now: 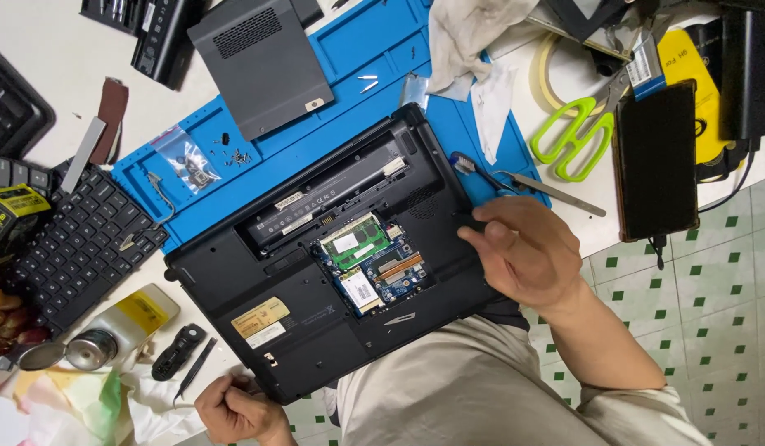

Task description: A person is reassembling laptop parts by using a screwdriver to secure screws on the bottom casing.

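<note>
Left hand (234, 409), fingers curled, grips the near corner of the upturned black laptop (316, 272). Right hand (523, 252), fingers narrowed, pinches its right edge. Laptop lies mid-table, partly on blue mat (349, 49); grey cover panel (262, 62) beyond.

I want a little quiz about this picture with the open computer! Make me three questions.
1. True or false: the black laptop lies bottom side up with a cover off, so green circuit boards show.
2. Which hand rests on the laptop's edge nearest the green scissors? A) left hand B) right hand
3. Fill in: under the laptop's far end lies a ____ work mat.

Key:
1. True.
2. B. The right hand is there; the left hand is at the near corner by the black tweezers.
3. Blue.
</note>
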